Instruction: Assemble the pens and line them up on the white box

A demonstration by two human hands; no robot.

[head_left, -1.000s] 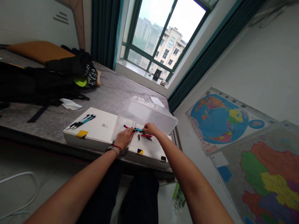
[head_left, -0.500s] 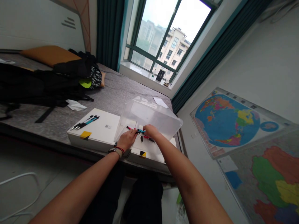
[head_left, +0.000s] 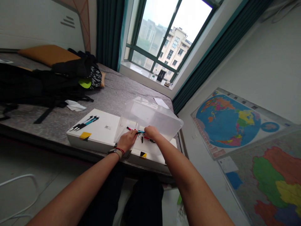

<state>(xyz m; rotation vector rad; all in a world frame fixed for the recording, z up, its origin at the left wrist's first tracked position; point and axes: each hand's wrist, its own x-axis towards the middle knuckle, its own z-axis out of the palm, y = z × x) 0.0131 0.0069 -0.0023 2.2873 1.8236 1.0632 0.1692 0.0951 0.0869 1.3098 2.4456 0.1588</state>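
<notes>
Between my two hands is a blue and black pen (head_left: 140, 132). My left hand (head_left: 127, 140) is closed on its dark end, and the fingers of my right hand (head_left: 151, 132) pinch its blue end. Beneath them lies an open clear plastic case (head_left: 150, 114) with its lid raised toward the window. Red and black pen pieces (head_left: 149, 139) are scattered in it, and a small black piece (head_left: 142, 139) lies below the held pen. Several assembled blue and black pens (head_left: 86, 123) rest side by side on the white box (head_left: 107, 117) to the left.
Another white box (head_left: 150, 158) is under the plastic case. Both boxes sit at the front edge of a grey mattress (head_left: 113, 83). A crumpled tissue (head_left: 75, 105) and a black backpack (head_left: 42, 86) lie at the left. A wall with maps (head_left: 228, 119) bounds the right.
My hands stay together at the pen with almost no movement. The whole view has shifted slightly.
</notes>
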